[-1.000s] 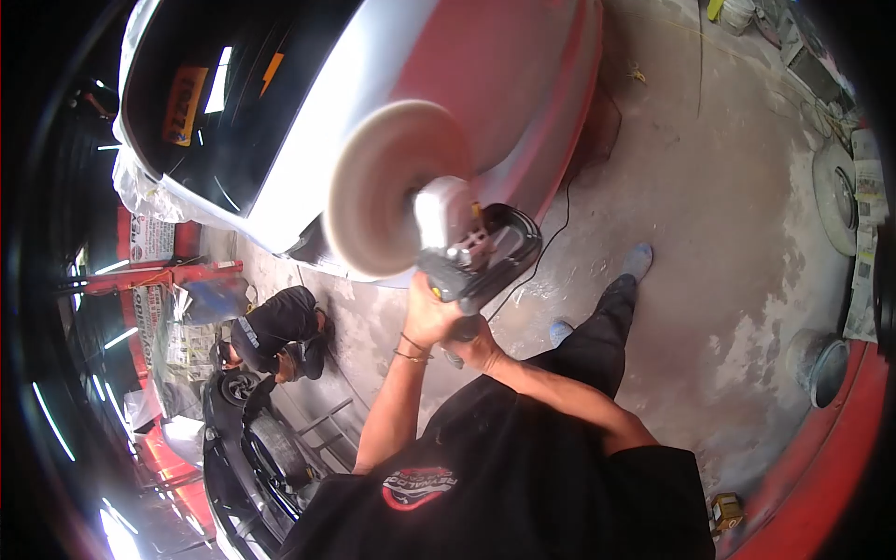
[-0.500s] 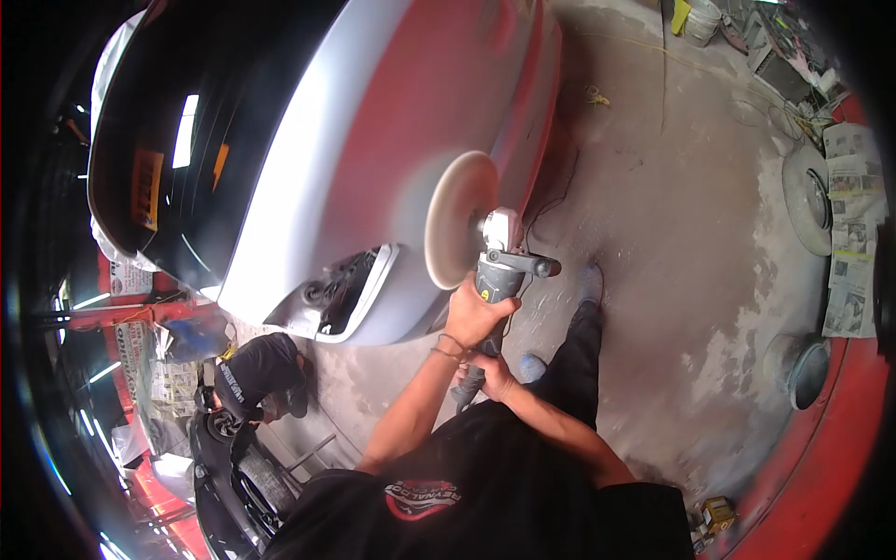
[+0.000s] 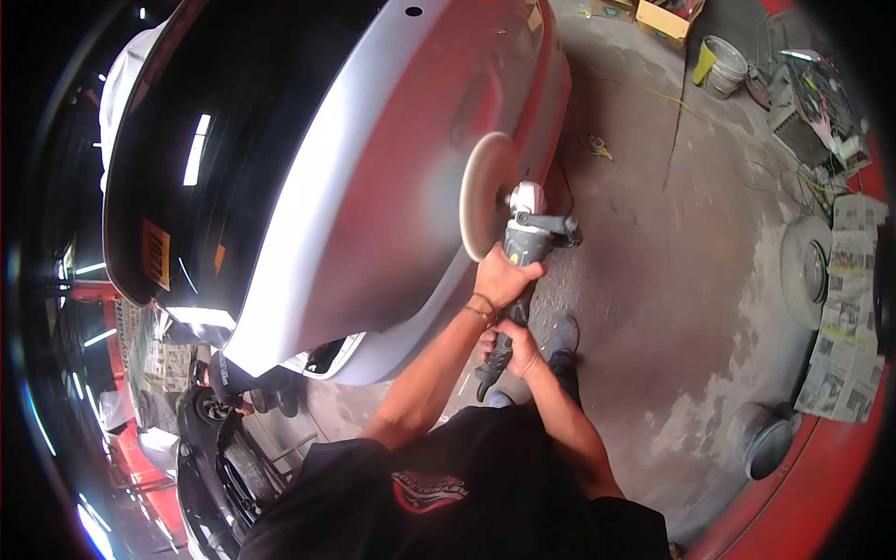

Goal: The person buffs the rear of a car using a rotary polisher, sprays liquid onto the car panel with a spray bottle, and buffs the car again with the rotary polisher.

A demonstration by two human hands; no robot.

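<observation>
An angle polisher [image 3: 528,245] is in both my hands, its body slanting up from my waist. My left hand [image 3: 505,281] is closed around the body just behind the head. Lower down, my right hand [image 3: 515,348] grips the rear handle. The round cream polishing pad [image 3: 486,198] stands on edge against the side of a silver-grey car [image 3: 364,201]; its exact contact is hard to make out. Reddish reflections cover the car's side panel. A black side handle [image 3: 558,227] sticks out from the polisher's head, with neither hand on it.
A person in dark clothes [image 3: 245,381] crouches at the left near a dark car part with wheels. Cords lie on the concrete floor [image 3: 653,252]. A tire [image 3: 805,273], newspaper sheets [image 3: 845,345], a bucket [image 3: 721,67] and a metal container [image 3: 767,441] line the right side.
The polisher and both hands have moved along the car's side, up and to the right in view. My view has shifted too, and the car's light opening is now mostly hidden.
</observation>
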